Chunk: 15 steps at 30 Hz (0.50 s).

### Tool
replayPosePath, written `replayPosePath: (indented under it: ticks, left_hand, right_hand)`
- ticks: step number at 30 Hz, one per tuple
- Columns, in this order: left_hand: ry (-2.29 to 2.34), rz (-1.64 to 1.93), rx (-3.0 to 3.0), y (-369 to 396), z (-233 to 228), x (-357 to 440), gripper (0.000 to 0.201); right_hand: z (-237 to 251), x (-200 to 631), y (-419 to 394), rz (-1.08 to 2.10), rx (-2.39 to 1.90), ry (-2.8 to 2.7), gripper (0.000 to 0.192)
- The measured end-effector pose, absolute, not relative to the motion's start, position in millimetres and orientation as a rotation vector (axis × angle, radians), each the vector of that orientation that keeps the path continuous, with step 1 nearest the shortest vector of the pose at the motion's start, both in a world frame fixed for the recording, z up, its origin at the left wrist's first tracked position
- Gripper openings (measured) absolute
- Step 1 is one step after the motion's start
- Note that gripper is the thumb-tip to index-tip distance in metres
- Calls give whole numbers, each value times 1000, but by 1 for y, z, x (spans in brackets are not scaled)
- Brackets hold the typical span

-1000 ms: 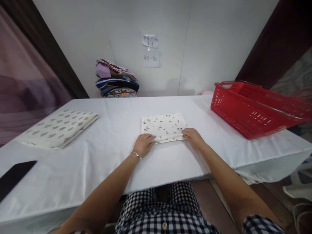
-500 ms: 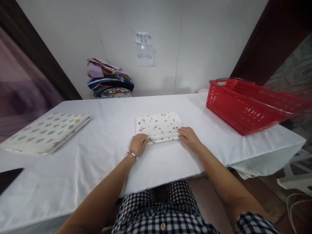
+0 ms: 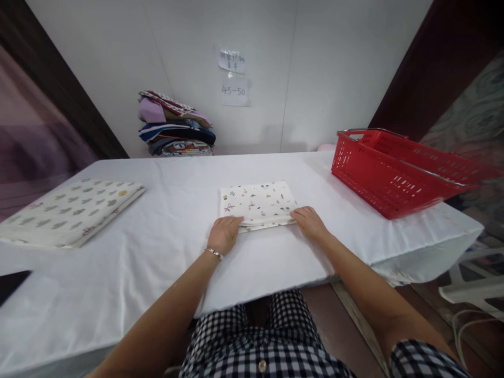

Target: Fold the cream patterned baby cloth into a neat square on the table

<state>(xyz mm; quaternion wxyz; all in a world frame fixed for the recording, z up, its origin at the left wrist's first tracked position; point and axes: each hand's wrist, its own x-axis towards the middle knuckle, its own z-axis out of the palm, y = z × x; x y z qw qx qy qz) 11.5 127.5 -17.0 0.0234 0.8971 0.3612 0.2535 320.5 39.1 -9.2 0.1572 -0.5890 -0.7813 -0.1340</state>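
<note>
A folded white cloth (image 3: 258, 202) with small coloured prints lies flat on the white-covered table (image 3: 271, 273) in front of me. My left hand (image 3: 225, 233) grips its near left corner, fingers on top and the thumb along the near edge. At the near right corner, my right hand (image 3: 309, 221) pinches the folded layers in the same way. The near edge shows several stacked layers between the two hands. The undersides of the fingertips are hidden.
On the left lies a larger folded white cloth (image 3: 74, 210) with grey cloud-like prints. A dark flat object (image 3: 11, 283) sits at the left edge. Folded fabrics (image 3: 175, 126) are stacked at the back, and a red basket (image 3: 394, 173) stands at right. Paper signs (image 3: 235, 92) hang on the wall.
Both hands keep hold of the cloth's near corners, with only slight shifts of the fingers. The whole view has moved a little.
</note>
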Motion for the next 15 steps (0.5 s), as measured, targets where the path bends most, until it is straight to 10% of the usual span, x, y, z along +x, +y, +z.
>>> replayPosePath:
  ticks: [15]
  left_hand:
    - [1107,733,2808,116,-12,9,46]
  right_hand:
    - [-22,322,32,-367,-1727,-2211,35]
